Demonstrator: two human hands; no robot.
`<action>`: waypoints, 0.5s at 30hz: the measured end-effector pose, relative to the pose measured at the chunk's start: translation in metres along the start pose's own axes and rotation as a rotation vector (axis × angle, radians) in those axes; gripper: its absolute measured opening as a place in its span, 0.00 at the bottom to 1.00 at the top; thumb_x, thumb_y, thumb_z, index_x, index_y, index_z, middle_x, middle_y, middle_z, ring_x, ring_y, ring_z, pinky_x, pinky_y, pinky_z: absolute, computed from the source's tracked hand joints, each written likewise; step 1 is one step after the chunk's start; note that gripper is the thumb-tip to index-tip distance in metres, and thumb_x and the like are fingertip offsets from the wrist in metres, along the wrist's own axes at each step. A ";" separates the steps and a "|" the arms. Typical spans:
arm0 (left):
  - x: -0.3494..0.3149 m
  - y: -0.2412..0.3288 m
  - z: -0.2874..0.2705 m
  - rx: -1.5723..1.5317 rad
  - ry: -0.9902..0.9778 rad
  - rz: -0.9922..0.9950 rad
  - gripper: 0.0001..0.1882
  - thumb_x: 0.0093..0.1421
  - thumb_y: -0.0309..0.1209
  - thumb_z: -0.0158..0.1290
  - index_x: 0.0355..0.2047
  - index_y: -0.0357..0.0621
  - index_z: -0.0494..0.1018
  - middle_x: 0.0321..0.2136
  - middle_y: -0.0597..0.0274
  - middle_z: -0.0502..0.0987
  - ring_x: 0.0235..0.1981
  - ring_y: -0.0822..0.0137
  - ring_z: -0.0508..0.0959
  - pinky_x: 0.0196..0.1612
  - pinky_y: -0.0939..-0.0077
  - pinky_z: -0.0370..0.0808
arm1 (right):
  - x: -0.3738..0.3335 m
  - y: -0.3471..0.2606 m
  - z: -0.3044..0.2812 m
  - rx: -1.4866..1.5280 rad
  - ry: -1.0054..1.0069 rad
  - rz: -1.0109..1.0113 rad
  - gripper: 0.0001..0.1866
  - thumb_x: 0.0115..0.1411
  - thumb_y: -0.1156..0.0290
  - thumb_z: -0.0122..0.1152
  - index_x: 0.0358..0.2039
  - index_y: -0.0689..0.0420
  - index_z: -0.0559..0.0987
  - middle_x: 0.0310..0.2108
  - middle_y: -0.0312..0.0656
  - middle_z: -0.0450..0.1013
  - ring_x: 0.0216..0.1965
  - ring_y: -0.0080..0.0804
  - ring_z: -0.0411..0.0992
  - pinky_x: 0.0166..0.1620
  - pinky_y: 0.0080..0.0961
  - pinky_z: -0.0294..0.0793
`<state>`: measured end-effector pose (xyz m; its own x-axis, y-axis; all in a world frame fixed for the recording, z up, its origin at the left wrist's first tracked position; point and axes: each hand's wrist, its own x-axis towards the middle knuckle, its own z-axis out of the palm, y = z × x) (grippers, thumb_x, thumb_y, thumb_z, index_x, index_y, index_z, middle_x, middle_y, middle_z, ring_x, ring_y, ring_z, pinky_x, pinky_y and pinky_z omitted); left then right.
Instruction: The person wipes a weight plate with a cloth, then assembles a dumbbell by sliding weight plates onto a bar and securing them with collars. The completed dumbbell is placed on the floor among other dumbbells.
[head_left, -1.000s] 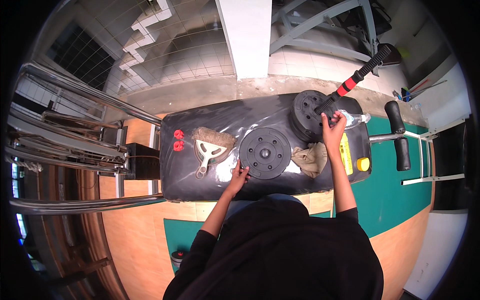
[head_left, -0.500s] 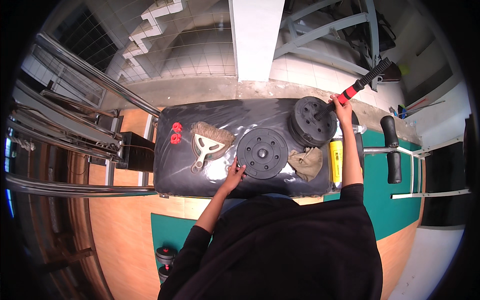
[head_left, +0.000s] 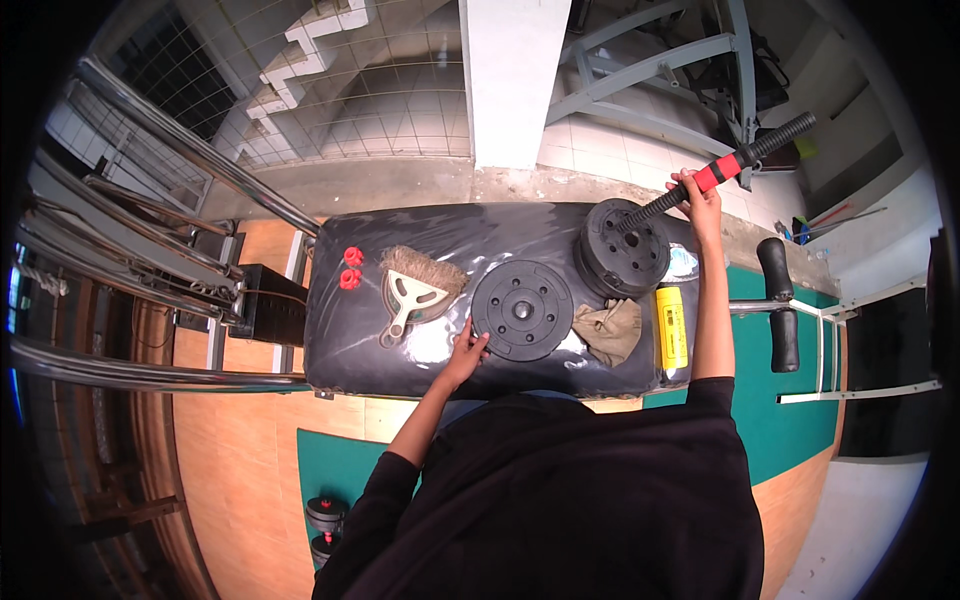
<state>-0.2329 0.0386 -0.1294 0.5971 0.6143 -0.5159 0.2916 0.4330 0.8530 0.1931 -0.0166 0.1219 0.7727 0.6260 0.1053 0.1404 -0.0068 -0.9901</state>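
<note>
My right hand [head_left: 702, 200] is closed around a threaded dumbbell bar [head_left: 765, 145] with a red and black middle grip. The bar slants up to the right, its lower end over the top of a stack of black weight plates [head_left: 625, 262]. The centre hole of the top plate shows just below that end; whether they touch I cannot tell. My left hand [head_left: 466, 356] grips the left rim of another black weight plate [head_left: 540, 335], which lies flat on a black padded bench [head_left: 350, 330].
Red star nuts [head_left: 350, 267] and a brush with a cream handle [head_left: 410, 295] lie left on the bench. A tan cloth [head_left: 612, 335] and a yellow bottle [head_left: 671, 330] lie right. Chrome rails [head_left: 200, 145] run along the left. A dumbbell [head_left: 327, 520] rests on the floor mat.
My right hand has moved slightly right, taking the bar up and to the right. The bar's lower end has come away from the top plate's centre hole. My left hand stays at the plate's rim.
</note>
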 end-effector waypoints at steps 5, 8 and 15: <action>-0.001 -0.002 -0.002 0.004 0.004 -0.007 0.41 0.61 0.44 0.51 0.67 0.51 0.41 0.37 0.62 0.58 0.29 0.74 0.73 0.29 0.81 0.70 | -0.036 -0.017 0.036 0.147 -0.166 0.015 0.11 0.62 0.61 0.55 0.39 0.53 0.72 0.37 0.38 0.75 0.37 0.26 0.76 0.36 0.21 0.74; -0.009 0.015 -0.005 0.048 -0.003 -0.052 0.39 0.61 0.45 0.51 0.65 0.47 0.46 0.39 0.58 0.63 0.30 0.72 0.74 0.31 0.78 0.71 | -0.057 -0.012 0.056 0.203 -0.311 0.078 0.10 0.64 0.64 0.51 0.41 0.54 0.70 0.39 0.40 0.74 0.38 0.28 0.76 0.38 0.24 0.78; -0.049 0.058 -0.012 0.568 0.101 0.099 0.29 0.63 0.46 0.48 0.56 0.38 0.64 0.46 0.50 0.68 0.42 0.63 0.73 0.48 0.72 0.69 | -0.118 0.005 0.109 0.246 -0.630 0.239 0.08 0.62 0.62 0.54 0.37 0.52 0.71 0.37 0.37 0.77 0.38 0.26 0.77 0.36 0.18 0.73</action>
<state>-0.2543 0.0414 -0.0551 0.5756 0.7058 -0.4129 0.6095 -0.0337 0.7920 0.0347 -0.0054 0.0945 0.2505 0.9610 -0.1170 -0.1886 -0.0701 -0.9796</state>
